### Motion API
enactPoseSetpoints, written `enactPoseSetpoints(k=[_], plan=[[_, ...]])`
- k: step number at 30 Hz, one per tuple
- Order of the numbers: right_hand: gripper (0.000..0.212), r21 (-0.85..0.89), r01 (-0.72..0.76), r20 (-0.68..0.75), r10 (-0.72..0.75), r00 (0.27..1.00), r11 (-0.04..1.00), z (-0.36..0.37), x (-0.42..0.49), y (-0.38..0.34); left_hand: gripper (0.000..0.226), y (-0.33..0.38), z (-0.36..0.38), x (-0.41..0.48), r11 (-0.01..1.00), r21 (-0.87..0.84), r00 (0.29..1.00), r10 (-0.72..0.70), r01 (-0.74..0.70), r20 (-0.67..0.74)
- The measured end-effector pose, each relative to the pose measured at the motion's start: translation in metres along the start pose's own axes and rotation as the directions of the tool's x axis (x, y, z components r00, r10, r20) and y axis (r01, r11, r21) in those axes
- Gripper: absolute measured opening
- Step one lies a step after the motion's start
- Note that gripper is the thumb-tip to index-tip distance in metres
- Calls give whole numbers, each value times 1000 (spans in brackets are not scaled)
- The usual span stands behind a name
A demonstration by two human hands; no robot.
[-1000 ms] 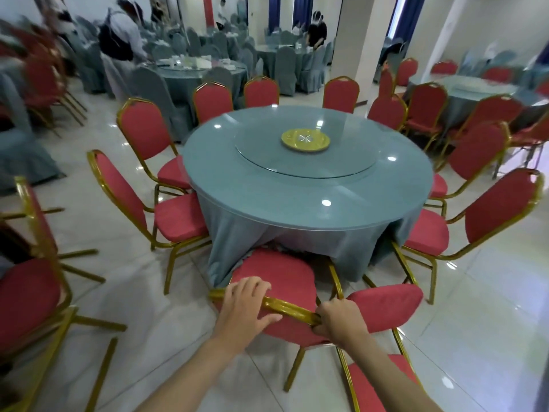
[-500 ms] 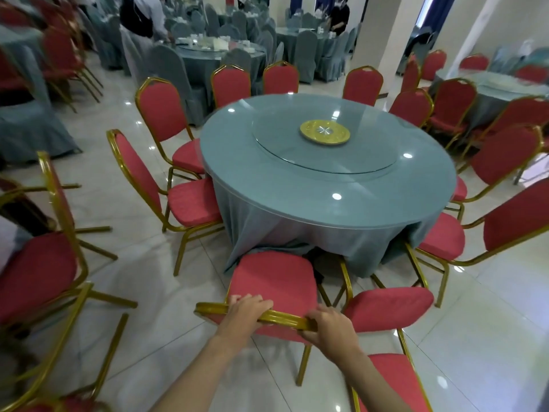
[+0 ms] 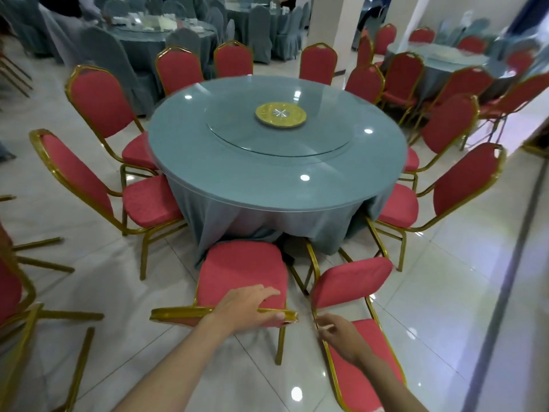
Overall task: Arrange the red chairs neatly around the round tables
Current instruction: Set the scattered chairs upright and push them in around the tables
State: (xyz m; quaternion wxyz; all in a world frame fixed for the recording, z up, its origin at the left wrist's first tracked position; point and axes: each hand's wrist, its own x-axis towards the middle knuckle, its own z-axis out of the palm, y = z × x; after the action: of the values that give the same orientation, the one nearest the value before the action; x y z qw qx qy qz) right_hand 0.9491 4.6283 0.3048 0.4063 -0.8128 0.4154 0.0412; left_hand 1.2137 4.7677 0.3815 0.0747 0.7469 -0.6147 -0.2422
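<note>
While facing round table, gripped back rail of near chair with left hand; held right hand loosely curled, empty, beside right chair.

Glossy pale floor tiles with thin dark joints run through the whole hall and mirror the ceiling lamps as small white spots. A square white pillar stands at the back, right of centre. Behind and left of it crowd chairs in grey-blue covers. The wall at upper right is plain cream, with a dark blue drape in the corner. Strong daylight washes the floor at the right edge, and a blurred grey band runs down that side; what it is cannot be told
</note>
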Motion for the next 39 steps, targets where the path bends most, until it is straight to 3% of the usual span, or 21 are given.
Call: enactPoseSetpoints(k=[5,9,14,20,27,39], plan=[[21,55,-97,59,94,994,994,-42,-25,56,39,61,28,45,999,32,1000,30,-29,-9],[19,208,-181,36,177,983,961,-71,-53,114,27,104,66,80,999,39,998,20,-22,61],[26,504,-310,17,350,937,806,-86,-96,209,29,158,121,111,998,-20,981,-62,67,182],[17,653,-406,29,514,857,640,-89,-141,295,16,207,189,134,959,-190,934,-138,209,330],[18,768,-452,100,612,785,454,-84,-148,348,22,234,240,149,972,-139,869,-102,192,484],[15,783,-501,147,674,724,368,8,-83,447,19,219,374,242,944,-205,843,-118,260,525]])
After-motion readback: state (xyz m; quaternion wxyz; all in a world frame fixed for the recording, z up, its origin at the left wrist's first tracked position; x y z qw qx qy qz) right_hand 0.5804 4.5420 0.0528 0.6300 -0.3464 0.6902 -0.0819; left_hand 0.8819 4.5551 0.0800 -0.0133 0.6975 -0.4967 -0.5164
